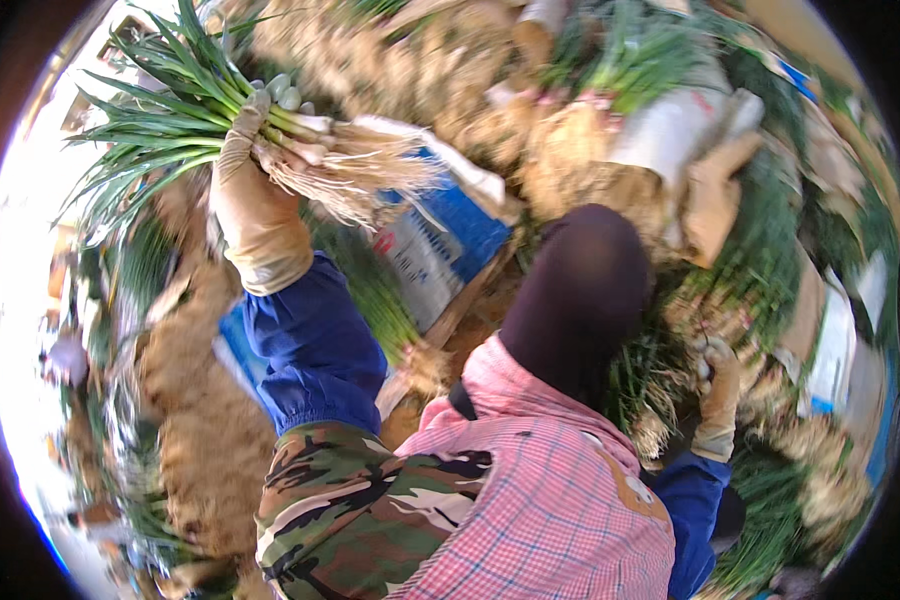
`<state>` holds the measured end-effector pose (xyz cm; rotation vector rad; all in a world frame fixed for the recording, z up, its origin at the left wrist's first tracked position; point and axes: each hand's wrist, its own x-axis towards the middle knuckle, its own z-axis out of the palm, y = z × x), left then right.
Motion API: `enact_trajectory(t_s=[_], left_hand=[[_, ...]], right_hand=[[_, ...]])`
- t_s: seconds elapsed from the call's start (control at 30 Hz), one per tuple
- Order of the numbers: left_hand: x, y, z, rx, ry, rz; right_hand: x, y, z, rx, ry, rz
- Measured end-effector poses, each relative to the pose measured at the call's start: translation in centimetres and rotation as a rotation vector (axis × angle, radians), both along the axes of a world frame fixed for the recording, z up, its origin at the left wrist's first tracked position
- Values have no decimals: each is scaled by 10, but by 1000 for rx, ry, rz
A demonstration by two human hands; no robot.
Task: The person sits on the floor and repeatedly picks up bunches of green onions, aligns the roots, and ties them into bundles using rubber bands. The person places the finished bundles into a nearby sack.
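Observation:
My left hand (249, 124), in a cream glove with grey fingertips, is raised at the upper left. It is closed around a bunch of green onions (300, 142), whose leaves fan out to the left and whose pale, stringy roots hang to the right. Low on the right, my right hand (712, 367), gloved alike, is beside a pile of green onions (720, 311) with pinkish bulbs. Whether its fingers grip anything there is too small and blurred to tell. Between my arms, a smaller onion bunch (397, 322) lies by a blue and white printed sack (450, 247).
Bare brown soil (202, 450) runs down the left side. Beyond my knee (600, 262), more onion bunches (630, 75) lie among white sacking (667, 127) and torn brown paper (712, 195). Sheets of packaging (832, 352) are scattered between the piles at right.

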<state>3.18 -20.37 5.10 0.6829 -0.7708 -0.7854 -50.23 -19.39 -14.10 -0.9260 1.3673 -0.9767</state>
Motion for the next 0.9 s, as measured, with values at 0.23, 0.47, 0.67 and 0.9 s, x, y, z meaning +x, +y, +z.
enact_trajectory(t_s=[0.23, 0.47, 0.67, 0.9], left_hand=[[133, 128, -162, 434, -9, 350], [70, 220, -460, 1431, 116, 274], [72, 229, -520, 1726, -32, 175], [169, 263, -525, 2015, -916, 774]], right_hand=[[5, -17, -60, 33, 233, 45], [-19, -19, -52, -153, 423, 82], [10, -10, -55, -263, 552, 246], [57, 1, -26, -163, 905, 735]])
